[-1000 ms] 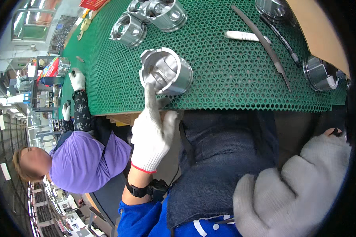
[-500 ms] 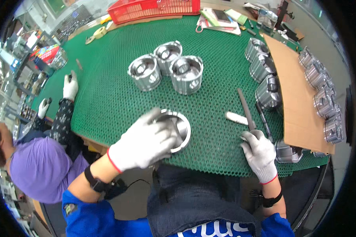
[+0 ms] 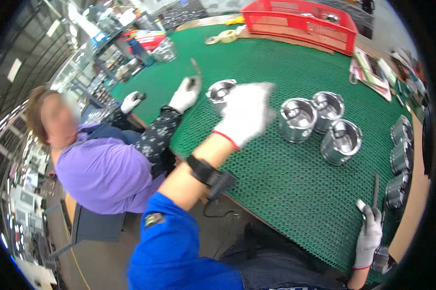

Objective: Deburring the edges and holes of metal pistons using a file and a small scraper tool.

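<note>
My left hand [image 3: 247,115], in a white glove and smeared by motion, is beside a shiny metal piston [image 3: 221,92] in front of the co-worker. It overlaps the piston's right side; whether it touches is unclear, and its fingers cannot be made out. At the lower right, my gloved right hand [image 3: 369,237] is closed round the lower end of a file [image 3: 375,191], whose blade points away from me. A short white stick-like piece [image 3: 361,207] lies against its fingers. Three more pistons stand upright, grouped right of my left hand: one left [image 3: 298,121], one behind [image 3: 328,110], one nearer [image 3: 341,141].
A co-worker in purple [image 3: 104,169] sits at left, a gloved hand [image 3: 185,94] holding a thin tool [image 3: 196,67]. A red crate [image 3: 300,29] stands at the back. More pistons [image 3: 400,157] line the right side by a cardboard sheet [image 3: 414,212]. Tape rolls [image 3: 227,36] lie far left.
The view has swung left. My left hand has moved away and leftward from near the table's front edge, and a piston now stands near the co-worker. My right hand stays at the file.
</note>
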Motion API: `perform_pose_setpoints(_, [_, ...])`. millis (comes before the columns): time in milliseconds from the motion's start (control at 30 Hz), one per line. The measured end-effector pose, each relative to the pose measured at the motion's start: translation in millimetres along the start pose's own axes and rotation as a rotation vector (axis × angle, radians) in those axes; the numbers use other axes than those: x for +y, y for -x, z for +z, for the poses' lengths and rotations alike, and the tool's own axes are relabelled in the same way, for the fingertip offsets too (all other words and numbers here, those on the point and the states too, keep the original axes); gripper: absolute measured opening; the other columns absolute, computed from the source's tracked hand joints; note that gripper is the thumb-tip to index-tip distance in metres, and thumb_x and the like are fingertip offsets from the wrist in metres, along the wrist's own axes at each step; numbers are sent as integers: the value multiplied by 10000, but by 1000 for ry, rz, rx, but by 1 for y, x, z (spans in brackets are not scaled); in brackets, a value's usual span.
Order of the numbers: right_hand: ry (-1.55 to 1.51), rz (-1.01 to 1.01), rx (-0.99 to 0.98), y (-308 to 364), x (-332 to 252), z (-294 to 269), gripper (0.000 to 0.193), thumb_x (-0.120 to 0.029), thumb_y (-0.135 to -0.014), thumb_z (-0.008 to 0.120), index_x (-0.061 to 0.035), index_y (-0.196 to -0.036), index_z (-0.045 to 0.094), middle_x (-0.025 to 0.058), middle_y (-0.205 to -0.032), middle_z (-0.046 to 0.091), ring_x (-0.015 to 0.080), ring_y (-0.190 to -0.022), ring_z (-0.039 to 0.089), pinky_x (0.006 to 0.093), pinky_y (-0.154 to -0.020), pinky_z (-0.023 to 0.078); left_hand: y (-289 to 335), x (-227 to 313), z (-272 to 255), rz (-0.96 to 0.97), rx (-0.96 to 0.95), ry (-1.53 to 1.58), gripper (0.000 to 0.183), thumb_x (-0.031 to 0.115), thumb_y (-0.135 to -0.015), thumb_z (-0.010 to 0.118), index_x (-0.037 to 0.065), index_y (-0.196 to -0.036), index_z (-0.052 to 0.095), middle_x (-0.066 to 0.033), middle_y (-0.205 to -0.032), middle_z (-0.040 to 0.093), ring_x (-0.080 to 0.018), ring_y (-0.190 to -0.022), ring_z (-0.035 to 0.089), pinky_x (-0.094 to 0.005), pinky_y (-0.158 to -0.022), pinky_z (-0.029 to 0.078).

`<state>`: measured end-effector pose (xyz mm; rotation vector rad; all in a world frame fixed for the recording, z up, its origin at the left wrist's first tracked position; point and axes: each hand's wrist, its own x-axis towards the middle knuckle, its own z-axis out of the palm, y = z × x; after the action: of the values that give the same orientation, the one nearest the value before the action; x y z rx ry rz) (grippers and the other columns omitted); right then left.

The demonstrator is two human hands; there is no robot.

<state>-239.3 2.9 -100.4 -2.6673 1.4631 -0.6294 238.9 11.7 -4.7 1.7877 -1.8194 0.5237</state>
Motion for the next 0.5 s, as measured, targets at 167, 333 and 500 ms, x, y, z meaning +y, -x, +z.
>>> perform_pose_setpoints(167, [12,-20,-125,-28,2,3,572,117,-767,554,-127,-1285,570,163,-1262,567,367,-1045,628,412,-858,527,13,55,21,56,-143,70,382,269,-821,665,0,-1083,594,-162,-844,670,-371,-794,651,-442,-733,539])
perform_pose_setpoints(333, [-6,16,-193,-21,7,-14,517,71,-789,596,-88,-1281,569,204,-1222,579,393,-1020,625,433,-850,519,48,66,16,-385,-242,12,518,514,-884,598,8,-868,711,-186,-694,674,-382,-654,680,-476,-605,553])
perform_pose_setpoints(500, [-50,-74,-150,-47,-37,-15,307,-298,-909,662,-72,-1115,630,192,-1007,619,379,-891,638,433,-746,508,142,81,-3,-474,-219,219,262,239,-902,677,-7,-985,714,-205,-765,682,-326,-688,687,-402,-626,529])
